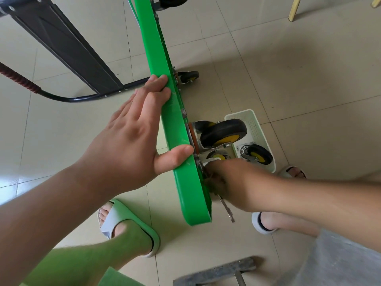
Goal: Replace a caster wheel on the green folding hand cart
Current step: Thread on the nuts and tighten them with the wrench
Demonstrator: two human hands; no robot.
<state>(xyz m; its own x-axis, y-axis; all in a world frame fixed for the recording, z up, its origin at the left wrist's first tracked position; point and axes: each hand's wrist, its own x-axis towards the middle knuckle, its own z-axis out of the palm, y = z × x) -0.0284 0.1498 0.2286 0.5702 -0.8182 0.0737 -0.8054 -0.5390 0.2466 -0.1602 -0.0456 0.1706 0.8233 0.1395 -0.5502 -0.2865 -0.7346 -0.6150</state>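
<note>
The green cart deck (162, 65) stands on its edge, running from top centre down to my feet. My left hand (132, 139) holds its upper edge, fingers laid over one side and thumb hooked over the rim. On the deck's underside sits a black caster wheel with a yellow hub (223, 133). Just below that, my right hand (228, 180) grips a metal wrench (226, 208) against the deck's mounting plate; the fingertips are hidden. A second caster (188, 77) shows farther along the deck.
A white perforated basket (252, 122) on the tiled floor holds a loose caster (258, 156). The cart's black folding handle (68, 52) lies to the left. My sandalled feet flank the deck's near end. A grey metal tool (216, 272) lies at the bottom.
</note>
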